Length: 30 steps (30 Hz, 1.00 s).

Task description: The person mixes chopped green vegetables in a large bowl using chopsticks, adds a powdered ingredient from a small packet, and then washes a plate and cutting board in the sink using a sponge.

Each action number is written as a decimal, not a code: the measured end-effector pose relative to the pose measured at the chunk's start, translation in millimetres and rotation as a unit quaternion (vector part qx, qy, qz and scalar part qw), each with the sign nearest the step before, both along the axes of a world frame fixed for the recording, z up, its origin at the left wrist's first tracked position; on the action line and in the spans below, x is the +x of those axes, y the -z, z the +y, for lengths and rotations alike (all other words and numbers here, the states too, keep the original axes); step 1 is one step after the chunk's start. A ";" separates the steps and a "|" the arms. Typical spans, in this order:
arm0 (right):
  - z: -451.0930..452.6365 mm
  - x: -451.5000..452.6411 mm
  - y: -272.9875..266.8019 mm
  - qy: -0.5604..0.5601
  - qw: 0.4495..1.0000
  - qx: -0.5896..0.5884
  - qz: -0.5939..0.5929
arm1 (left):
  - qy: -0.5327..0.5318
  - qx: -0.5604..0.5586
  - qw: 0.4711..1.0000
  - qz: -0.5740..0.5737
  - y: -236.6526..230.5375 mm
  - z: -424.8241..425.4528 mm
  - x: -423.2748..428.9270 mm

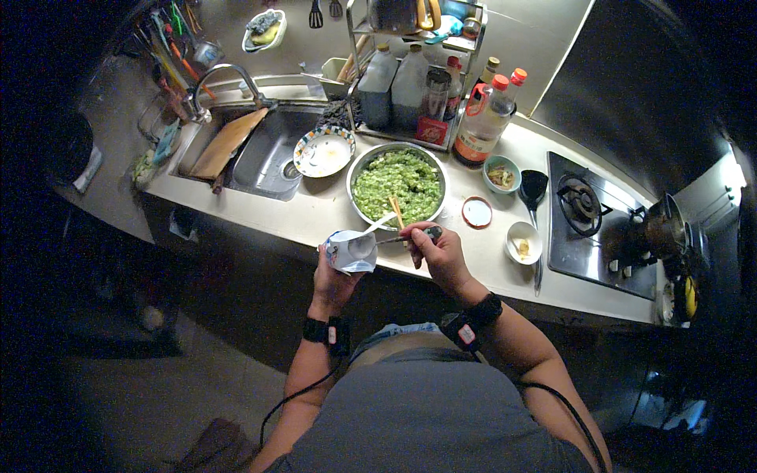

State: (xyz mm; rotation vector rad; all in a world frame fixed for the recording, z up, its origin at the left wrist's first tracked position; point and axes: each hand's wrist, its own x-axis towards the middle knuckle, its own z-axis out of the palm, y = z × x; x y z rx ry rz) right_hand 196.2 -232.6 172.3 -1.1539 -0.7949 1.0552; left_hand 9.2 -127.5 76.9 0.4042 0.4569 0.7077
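Observation:
My left hand (pixel 333 285) grips an opened white plastic packet (pixel 343 251) in front of the counter edge. A torn white strip (pixel 381 222) sticks out from its top towards the bowl. My right hand (pixel 437 251) holds a spoon by its dark handle (pixel 433 233); the spoon's head reaches into the packet's mouth, and its contents cannot be made out clearly. Just beyond both hands stands a large steel bowl (pixel 352 198) full of chopped green vegetable (pixel 396 180). Wooden chopsticks (pixel 395 207) lean in it, their near ends close to my right fingers.
Left are a patterned plate (pixel 324 152) and a sink (pixel 260 159) with a cutting board (pixel 230 145). Right are a jar lid (pixel 476 212), a green bowl (pixel 501 174), a white bowl (pixel 523 243), a spatula (pixel 533 189) and a gas stove (pixel 597 254). Bottles (pixel 482 127) stand behind.

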 end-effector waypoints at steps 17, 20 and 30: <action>65.0 119.5 10.8 0.251 0.942 -0.021 -0.223 | -0.037 -0.029 0.999 0.017 10.6 7.5 -14.5; 55.5 119.2 19.3 0.254 0.944 -0.046 -0.205 | -0.063 -0.043 0.997 0.030 5.6 6.4 -16.7; 70.0 128.7 15.1 0.245 0.917 -0.081 -0.303 | -0.027 -0.004 1.000 -0.001 -11.5 9.6 2.3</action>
